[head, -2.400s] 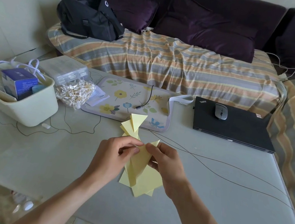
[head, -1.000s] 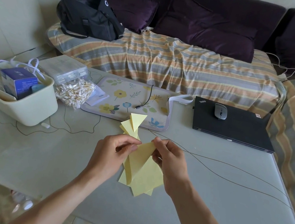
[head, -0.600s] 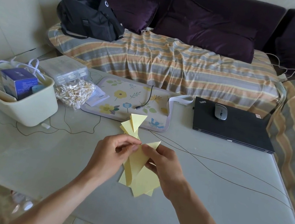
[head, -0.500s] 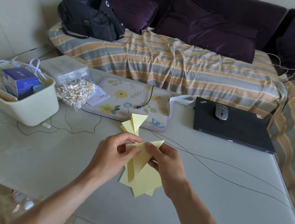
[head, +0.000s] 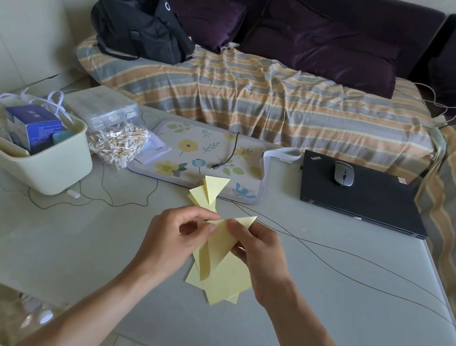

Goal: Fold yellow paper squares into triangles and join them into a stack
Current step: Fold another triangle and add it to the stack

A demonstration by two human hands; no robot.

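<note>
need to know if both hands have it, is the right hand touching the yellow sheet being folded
Touching. The head view shows the right hand pinching the yellow sheet at its top edge.

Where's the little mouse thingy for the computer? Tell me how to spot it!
Look at the far right part of the grey table, in front of the striped couch cover. A closed black laptop lies flat there, and the mouse sits on its lid near the back edge. It is small, grey and oval, the only thing on the laptop.
</note>
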